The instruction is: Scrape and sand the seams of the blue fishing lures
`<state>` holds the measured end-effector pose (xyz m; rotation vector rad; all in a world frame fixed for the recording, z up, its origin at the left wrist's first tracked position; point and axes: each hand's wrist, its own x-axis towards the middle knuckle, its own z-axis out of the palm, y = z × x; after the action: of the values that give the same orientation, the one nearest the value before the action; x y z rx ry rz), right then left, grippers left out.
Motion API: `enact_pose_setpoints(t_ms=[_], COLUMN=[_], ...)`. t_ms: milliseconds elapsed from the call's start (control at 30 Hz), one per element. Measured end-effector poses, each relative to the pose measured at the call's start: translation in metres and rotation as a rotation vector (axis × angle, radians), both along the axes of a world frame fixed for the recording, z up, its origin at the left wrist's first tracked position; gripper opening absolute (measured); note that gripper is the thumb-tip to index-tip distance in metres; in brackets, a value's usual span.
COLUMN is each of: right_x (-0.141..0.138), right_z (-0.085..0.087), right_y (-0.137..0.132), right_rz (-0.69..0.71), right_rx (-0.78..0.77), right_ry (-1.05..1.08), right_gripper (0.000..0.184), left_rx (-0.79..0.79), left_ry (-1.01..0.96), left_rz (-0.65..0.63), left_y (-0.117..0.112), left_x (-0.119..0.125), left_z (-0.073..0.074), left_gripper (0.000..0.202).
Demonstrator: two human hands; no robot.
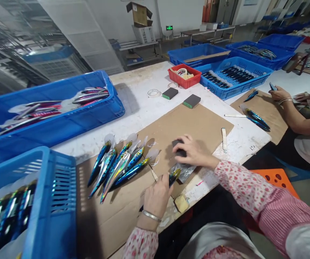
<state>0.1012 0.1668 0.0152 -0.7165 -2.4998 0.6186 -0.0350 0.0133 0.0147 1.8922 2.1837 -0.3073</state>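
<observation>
My left hand [157, 196] is closed round a fishing lure [174, 176], whose yellow-green end sticks out past my fingers. Above and to its right, my right hand [194, 150] grips a dark sanding block [178, 147] over the cardboard sheet [198, 126]. Under and beside that hand lies a crumpled clear plastic piece [186, 173]. Left of my hands several shiny blue lures [122, 167] with clear lips lie side by side. A small yellowish block [181, 203] sits at the table's near edge.
Blue crates holding lures stand at the left [63, 122] and far right [225, 94]. Two sanding blocks [170, 93], a tape roll [153, 93] and a red basket [185, 81] are farther back. A co-worker's hand [280, 94] holds a lure at right.
</observation>
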Motion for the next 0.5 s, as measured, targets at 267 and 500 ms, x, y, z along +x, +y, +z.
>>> enact_pose_setpoints(t_ms=[267,500], right_x=[-0.035,0.043], right_z=[0.0,-0.048], right_y=[-0.016,0.05], right_rz=[-0.003,-0.474], right_rx=[0.042,0.035], right_ry=[-0.001,0.348], right_gripper=[0.017,0.039], left_rx=[-0.011,0.055], left_ry=[-0.091,-0.22], left_rz=[0.031,0.113], left_y=[0.004,0.005], left_x=[0.003,0.011], left_z=[-0.003,0.021], left_gripper=[0.022,0.037])
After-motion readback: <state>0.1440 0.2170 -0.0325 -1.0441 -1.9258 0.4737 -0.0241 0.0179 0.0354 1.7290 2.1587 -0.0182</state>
